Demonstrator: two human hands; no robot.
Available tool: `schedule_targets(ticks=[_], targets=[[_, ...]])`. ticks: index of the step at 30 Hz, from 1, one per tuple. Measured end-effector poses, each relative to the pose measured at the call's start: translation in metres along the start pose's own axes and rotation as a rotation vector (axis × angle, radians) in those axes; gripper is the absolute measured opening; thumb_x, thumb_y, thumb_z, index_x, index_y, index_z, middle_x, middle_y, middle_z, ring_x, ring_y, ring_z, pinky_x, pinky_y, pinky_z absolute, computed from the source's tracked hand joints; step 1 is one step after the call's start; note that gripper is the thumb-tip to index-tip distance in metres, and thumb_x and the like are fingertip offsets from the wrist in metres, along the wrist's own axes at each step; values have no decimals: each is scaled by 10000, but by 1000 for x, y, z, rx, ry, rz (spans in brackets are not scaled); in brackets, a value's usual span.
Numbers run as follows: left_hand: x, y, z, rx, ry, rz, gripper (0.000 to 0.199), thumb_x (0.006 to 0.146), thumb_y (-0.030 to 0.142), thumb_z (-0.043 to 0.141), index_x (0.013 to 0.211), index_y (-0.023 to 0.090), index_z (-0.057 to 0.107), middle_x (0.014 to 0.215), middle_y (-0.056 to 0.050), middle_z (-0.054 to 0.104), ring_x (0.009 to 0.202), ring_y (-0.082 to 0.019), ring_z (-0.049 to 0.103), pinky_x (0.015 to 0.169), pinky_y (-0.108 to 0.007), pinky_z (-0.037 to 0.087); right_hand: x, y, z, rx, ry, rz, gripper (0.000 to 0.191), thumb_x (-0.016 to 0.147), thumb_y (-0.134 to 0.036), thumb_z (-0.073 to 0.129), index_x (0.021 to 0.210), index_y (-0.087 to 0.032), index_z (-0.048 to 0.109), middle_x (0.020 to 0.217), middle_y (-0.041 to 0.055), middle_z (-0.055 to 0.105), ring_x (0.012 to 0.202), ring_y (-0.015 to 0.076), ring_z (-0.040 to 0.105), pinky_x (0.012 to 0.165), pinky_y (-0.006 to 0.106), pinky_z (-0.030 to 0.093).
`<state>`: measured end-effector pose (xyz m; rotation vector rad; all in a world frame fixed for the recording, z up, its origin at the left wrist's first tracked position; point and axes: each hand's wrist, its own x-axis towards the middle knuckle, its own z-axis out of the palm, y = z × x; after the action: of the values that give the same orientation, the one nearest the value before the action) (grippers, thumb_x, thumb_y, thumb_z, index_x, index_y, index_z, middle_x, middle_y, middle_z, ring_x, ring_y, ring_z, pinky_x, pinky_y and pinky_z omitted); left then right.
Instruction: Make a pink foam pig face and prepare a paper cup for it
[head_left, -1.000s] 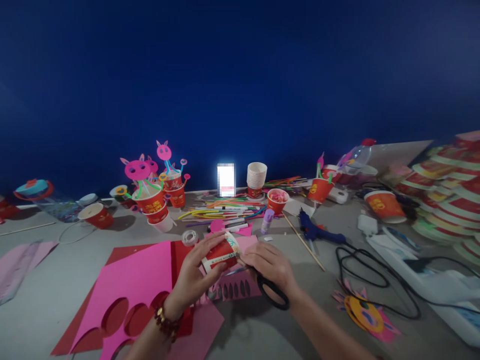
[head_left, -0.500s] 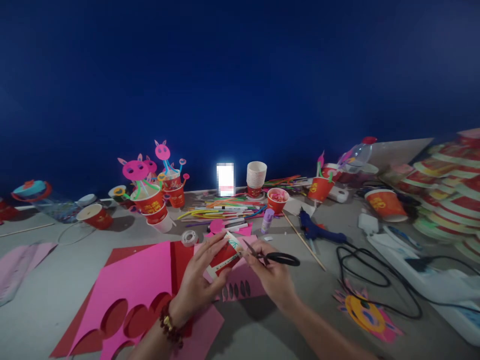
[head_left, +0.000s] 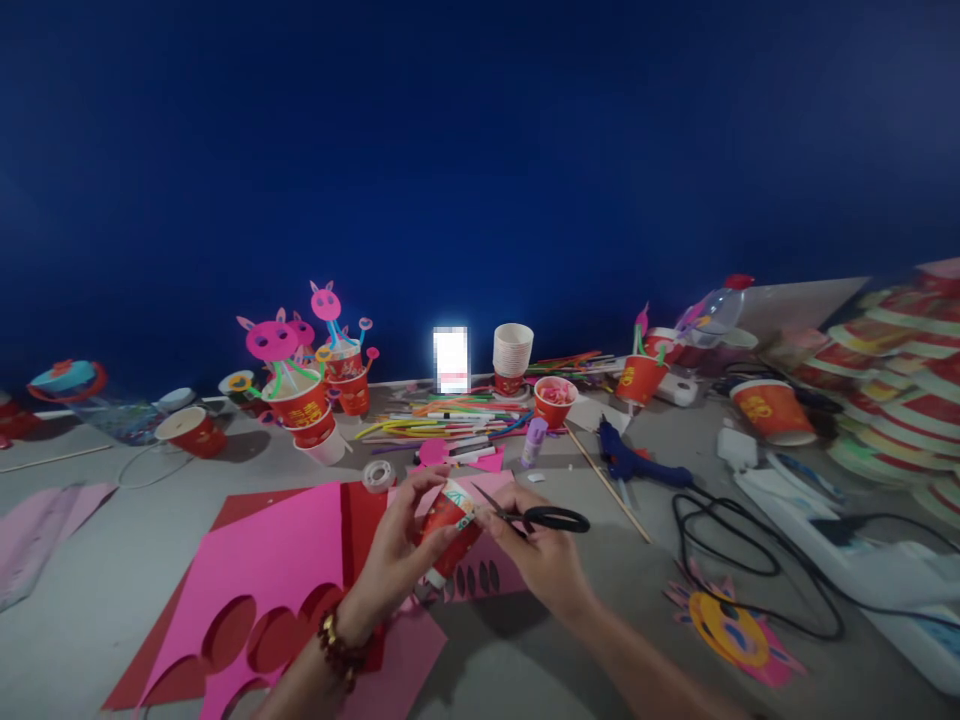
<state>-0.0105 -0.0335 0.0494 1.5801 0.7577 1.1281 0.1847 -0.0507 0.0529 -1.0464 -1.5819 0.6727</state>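
Note:
Between my hands is a red and white paper cup, tipped on its side. My left hand grips it, with the fingers over the top and the thumb along the near side. My right hand holds black-handled scissors; their blades point up and left beside the cup. The right fingertips are close to the cup's right side, and I cannot tell how firmly they touch it. Under the hands lies a light pink sheet with several narrow leaf-shaped holes.
Bright pink paper with round cutouts lies on red card at left. Beyond the hands are a tape roll, a glue stick and pipe cleaners. To the right lie a blue glue gun, its cable and a power strip.
The cup has turned in my left hand and now stands more steeply, its lower end nearer me. My left fingers have curled more. The scissors have shifted slightly left.

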Motion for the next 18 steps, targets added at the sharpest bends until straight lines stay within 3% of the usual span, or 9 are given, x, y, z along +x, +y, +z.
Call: schedule_targets(ticks=[5,8,12,18], targets=[[4,1,-1,-4,-80,-56,378,885,235,647,1244,253,528,1279,-89,549,1271,-258,486,1038,-368,427,0,-1,3,36,-91,72,294,931,-341,560,674,-204,525,634,-28,493,598,134,478,571,243,384],[4,-1,-1,-21,-53,-32,372,873,233,666,1220,257,536,1239,-76,552,1234,-245,508,1025,-356,431,-2,-2,5,-16,-78,78,287,939,-336,543,686,-203,525,655,-21,498,616,138,484,570,239,384],[4,-2,0,40,-47,21,364,892,227,643,1236,281,539,1268,-73,541,1243,-233,497,1075,-386,382,-6,-1,9,-55,-46,71,287,950,-327,528,692,-203,527,675,-10,507,650,148,498,593,245,400],[5,5,-2,199,-148,40,282,936,224,561,1209,264,618,1360,-102,520,1314,-259,447,1101,-427,360,-7,6,11,46,-68,110,264,951,-337,534,727,-200,562,682,-8,527,658,151,515,611,251,425]])
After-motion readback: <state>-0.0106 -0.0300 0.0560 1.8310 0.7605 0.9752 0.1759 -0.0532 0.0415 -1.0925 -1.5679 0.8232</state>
